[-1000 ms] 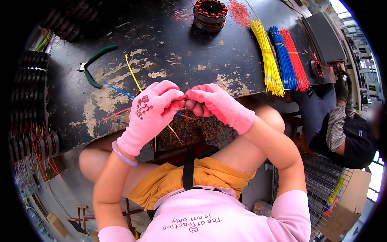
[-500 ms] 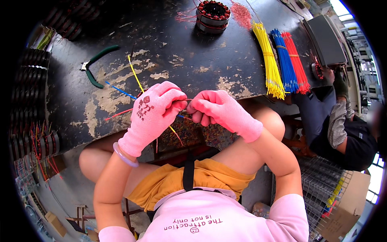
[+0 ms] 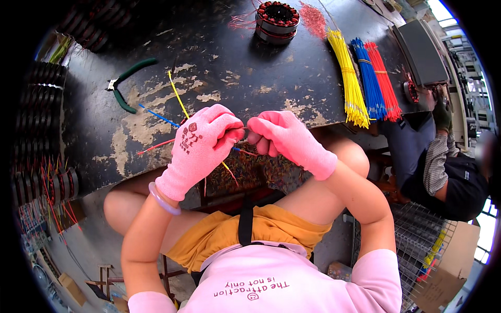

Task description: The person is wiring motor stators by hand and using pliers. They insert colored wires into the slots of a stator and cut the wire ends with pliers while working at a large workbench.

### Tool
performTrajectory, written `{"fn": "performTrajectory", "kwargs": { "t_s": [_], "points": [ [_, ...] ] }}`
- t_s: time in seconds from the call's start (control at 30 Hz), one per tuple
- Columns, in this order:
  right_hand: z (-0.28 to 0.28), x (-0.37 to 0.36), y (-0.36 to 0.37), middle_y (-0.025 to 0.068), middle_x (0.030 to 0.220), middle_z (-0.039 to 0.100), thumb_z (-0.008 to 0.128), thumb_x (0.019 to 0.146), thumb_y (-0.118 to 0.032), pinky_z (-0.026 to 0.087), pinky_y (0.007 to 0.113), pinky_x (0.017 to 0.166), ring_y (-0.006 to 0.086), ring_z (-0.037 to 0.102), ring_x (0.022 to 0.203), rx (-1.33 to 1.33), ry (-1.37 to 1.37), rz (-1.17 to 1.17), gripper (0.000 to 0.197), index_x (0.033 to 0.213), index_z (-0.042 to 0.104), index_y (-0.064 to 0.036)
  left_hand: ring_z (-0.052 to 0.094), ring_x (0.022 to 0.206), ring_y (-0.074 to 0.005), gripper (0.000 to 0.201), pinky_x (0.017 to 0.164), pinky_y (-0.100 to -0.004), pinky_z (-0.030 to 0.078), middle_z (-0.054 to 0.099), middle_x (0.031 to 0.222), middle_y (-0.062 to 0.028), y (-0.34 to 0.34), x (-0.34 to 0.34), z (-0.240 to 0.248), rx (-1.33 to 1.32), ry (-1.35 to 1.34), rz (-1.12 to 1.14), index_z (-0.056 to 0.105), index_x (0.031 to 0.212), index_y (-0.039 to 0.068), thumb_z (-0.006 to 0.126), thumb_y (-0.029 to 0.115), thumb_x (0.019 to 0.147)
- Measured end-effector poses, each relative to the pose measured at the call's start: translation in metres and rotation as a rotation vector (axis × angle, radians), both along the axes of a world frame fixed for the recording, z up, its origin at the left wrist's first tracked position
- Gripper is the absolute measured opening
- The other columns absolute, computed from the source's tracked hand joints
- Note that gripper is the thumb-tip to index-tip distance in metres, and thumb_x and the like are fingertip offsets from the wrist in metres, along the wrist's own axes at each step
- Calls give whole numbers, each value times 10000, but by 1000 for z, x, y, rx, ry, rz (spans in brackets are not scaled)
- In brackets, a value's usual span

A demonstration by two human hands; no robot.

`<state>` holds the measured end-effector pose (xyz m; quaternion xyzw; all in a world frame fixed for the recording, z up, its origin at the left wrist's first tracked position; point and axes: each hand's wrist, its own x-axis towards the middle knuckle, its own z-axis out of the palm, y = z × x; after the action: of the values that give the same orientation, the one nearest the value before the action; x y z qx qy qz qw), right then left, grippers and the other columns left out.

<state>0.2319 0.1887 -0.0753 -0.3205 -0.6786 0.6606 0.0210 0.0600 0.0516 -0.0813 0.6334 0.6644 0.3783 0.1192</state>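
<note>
Both my hands wear pink gloves and meet at the table's near edge. My left hand (image 3: 206,143) is closed, its thumb and forefinger pinching a thin wire (image 3: 245,128). The pinched fingers of my right hand (image 3: 287,138) grip the same wire from the other side. Out from behind my left hand stick a yellow wire (image 3: 178,94), a blue wire (image 3: 159,117) and a red wire (image 3: 155,147), their joined part hidden by the glove. More coloured wire ends hang below it, among them a blue-sleeved end (image 3: 244,151).
Green-handled pliers (image 3: 123,78) lie on the worn black table (image 3: 219,57). Farther back stand wound motor stators (image 3: 276,22). Bundles of yellow wires (image 3: 347,78), blue wires (image 3: 369,78) and red wires (image 3: 383,81) lie to the right. Stacked stators (image 3: 39,125) line the left. A co-worker (image 3: 443,161) sits at right.
My right hand has shifted slightly, its fingertips now higher against the thin wire. My left hand and the coloured wires have barely moved.
</note>
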Motion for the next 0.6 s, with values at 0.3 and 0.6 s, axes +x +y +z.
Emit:
{"fn": "performTrajectory", "kwargs": {
  "t_s": [0.3, 0.6],
  "points": [
    [-9, 1, 1, -30, 830, 577, 738, 808, -263, 481, 358, 724, 182, 611, 832, 1564, 216, 223, 145, 819, 625, -172, 661, 892, -282, 66, 763, -398, 535, 650, 917, -58, 1, 4, -2, -12, 31, 39, 684, 903, 85, 725, 111, 858],
    [2, -20, 4, 22, 815, 674, 800, 909, -221, 494, 264, 660, 60, 583, 746, 303, 104, 125, 273, 948, 682, 22, 665, 948, -316, 168, 810, -400, 535, 657, 1064, -123, -6, -3, 13, -97, 84, -1, 675, 1050, 33, 695, 83, 891]
  ]
}}
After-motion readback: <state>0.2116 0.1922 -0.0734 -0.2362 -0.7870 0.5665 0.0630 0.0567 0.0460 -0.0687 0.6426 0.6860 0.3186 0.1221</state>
